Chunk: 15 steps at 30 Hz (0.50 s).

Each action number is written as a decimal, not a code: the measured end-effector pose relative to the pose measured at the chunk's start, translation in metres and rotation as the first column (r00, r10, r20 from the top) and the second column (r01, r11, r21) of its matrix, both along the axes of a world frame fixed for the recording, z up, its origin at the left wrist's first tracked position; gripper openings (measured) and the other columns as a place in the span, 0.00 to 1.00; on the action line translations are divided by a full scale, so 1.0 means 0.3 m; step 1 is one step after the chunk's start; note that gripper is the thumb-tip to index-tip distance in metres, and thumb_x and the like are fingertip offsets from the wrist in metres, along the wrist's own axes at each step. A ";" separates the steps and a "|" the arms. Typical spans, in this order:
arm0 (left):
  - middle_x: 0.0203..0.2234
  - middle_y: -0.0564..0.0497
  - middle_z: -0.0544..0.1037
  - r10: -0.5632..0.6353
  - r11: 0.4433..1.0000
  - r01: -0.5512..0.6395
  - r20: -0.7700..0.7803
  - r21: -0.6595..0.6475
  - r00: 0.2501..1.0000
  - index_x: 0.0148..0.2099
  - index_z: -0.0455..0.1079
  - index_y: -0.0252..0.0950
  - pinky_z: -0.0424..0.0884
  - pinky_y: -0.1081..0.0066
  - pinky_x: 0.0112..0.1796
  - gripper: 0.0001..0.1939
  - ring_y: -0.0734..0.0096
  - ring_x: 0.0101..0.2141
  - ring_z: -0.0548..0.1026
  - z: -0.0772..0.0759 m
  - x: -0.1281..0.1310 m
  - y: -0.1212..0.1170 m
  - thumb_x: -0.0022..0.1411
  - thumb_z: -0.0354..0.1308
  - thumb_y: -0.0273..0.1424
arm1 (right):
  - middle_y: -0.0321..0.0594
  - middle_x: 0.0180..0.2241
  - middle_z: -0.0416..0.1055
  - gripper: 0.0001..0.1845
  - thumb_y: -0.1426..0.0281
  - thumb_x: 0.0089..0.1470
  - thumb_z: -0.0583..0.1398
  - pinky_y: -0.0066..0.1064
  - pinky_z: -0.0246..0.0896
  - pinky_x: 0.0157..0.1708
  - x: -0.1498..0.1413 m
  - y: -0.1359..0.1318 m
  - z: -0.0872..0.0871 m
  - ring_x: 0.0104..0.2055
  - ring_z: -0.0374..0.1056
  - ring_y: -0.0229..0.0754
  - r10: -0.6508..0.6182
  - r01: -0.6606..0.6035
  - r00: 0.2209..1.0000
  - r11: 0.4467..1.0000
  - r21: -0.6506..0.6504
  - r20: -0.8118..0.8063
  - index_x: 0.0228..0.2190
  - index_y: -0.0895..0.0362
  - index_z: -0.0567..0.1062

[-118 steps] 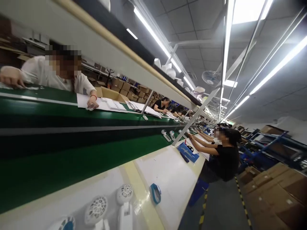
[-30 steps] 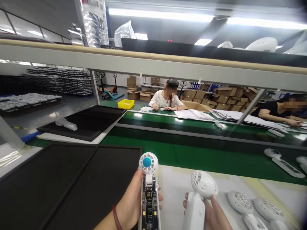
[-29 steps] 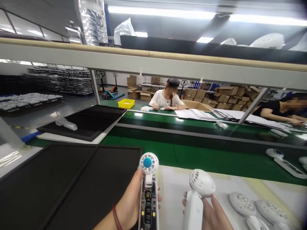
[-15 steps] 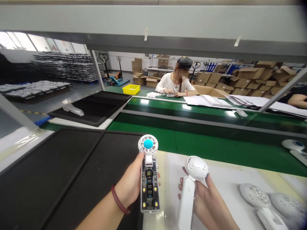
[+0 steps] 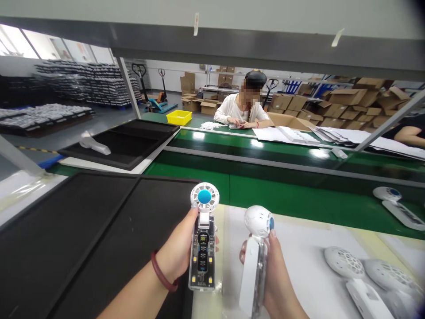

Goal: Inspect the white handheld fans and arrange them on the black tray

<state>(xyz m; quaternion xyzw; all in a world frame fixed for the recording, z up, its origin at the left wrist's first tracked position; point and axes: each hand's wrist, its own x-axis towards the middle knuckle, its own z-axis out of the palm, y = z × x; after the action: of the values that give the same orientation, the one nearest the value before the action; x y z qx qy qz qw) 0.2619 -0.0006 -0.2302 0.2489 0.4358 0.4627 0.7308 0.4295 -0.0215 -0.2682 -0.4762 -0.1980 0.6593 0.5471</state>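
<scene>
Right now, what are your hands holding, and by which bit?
Left hand: a fan, by its handle, thumb at the head. Right hand: another fan, held likewise.

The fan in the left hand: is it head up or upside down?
Head up: the fan has its round head above the handle in the left hand.

Left fan shows clear-cased circuitry; right fan is turned sideways.

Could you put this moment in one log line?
left hand: holds left fan, facing camera; right hand: holds right fan, turned sideways; bench: other fans
</scene>
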 end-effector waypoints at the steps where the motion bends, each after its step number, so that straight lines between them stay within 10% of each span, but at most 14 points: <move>1: 0.19 0.46 0.74 -0.006 1.000 0.006 0.003 -0.012 1.000 0.31 0.64 0.33 0.71 0.64 0.30 0.21 0.66 0.22 0.72 -0.005 0.000 0.001 0.58 0.45 0.47 | 0.37 0.17 0.67 0.27 0.47 0.49 0.51 0.24 0.55 0.19 -0.006 0.001 0.007 0.19 0.61 0.35 0.017 -0.016 0.998 1.000 -0.020 0.053 0.21 0.59 0.68; 15: 0.30 0.46 0.73 -0.097 0.995 0.097 0.123 0.001 0.988 0.37 0.68 0.33 0.70 0.54 0.36 0.13 0.60 0.33 0.71 -0.024 -0.125 0.005 0.57 0.48 0.36 | 0.38 0.31 0.71 0.20 0.56 0.56 0.50 0.35 0.65 0.35 -0.115 0.038 0.203 0.34 0.68 0.40 0.384 -0.383 0.905 0.923 0.041 -0.181 0.38 0.56 0.73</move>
<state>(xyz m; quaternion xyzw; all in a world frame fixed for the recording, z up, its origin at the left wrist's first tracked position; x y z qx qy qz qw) 0.2245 0.0009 -0.2375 0.2390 0.3785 0.4400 0.7785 0.3950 -0.0102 -0.2073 -0.3632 -0.2374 0.7950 0.4239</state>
